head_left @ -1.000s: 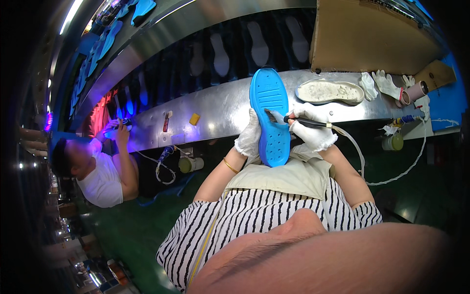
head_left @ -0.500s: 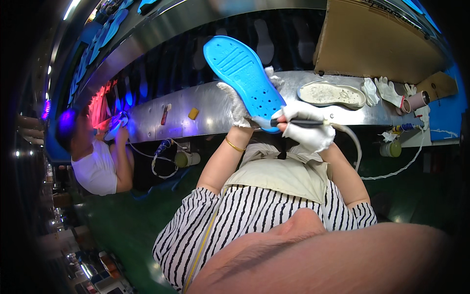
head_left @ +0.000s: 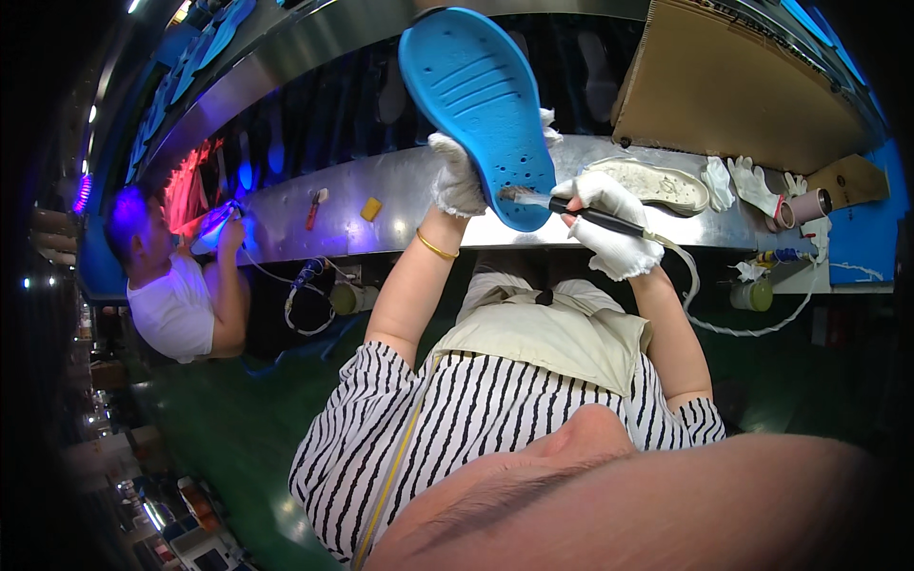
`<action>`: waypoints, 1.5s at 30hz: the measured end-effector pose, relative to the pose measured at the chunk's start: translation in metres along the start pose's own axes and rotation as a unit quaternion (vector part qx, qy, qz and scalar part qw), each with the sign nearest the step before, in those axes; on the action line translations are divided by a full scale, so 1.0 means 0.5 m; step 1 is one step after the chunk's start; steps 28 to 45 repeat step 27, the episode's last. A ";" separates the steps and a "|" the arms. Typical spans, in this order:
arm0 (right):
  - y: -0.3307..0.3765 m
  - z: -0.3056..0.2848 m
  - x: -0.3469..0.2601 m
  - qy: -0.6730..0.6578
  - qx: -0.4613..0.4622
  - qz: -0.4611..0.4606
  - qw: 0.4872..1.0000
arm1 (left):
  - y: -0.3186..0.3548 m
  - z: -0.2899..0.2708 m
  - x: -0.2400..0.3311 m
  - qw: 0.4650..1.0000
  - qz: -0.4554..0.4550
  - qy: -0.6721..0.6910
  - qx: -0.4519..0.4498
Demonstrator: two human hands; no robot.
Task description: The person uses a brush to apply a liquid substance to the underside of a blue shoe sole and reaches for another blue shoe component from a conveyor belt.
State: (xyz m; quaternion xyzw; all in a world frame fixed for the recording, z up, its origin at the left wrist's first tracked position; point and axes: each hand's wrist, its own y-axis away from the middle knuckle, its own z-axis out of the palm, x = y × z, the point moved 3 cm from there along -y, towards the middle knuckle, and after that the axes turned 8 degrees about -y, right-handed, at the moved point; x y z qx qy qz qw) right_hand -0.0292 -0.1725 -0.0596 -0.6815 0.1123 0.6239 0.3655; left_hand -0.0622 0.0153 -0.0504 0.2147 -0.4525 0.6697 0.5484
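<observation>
My left hand (head_left: pixel 459 177), in a white glove, is closed around the edges of a blue shoe sole (head_left: pixel 476 90), holding it tilted up above the bench. The sole has ridges at its wide far end and small holes toward the narrower near end. In my gloved right hand (head_left: pixel 606 221) is a brush (head_left: pixel 609 221) with a black handle, a metal collar and a pale hose at its back. Its bristles touch the sole's near end. Just beyond my right hand, a whitish sole-shaped piece (head_left: pixel 657 181) lies on the bench.
A metal bench (head_left: pixel 362 214) runs across, bearing a yellow block (head_left: pixel 371 208) and a red-handled tool (head_left: pixel 312 211). Spare white gloves (head_left: pixel 755 184) and a tape roll (head_left: pixel 811 206) lie right, before a cardboard sheet (head_left: pixel 733 86). Another person (head_left: pixel 176 285) works at left. Beyond runs a dark conveyor carrying soles.
The blue sole has risen and tilted, now showing darker. My left hand has moved slightly up and left. The brush has shifted, and its bristles now show against the holed end.
</observation>
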 end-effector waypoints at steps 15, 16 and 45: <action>-0.031 0.019 -0.028 0.158 -0.051 0.024 0.986 | -0.060 -0.026 -0.002 0.927 -0.291 -0.226 0.074; -0.032 0.023 -0.021 0.171 -0.074 0.041 0.982 | -0.063 -0.026 -0.006 0.919 -0.305 -0.236 0.080; -0.040 -0.013 0.000 0.126 -0.094 0.088 0.984 | -0.085 -0.053 -0.032 0.908 -0.285 -0.300 0.060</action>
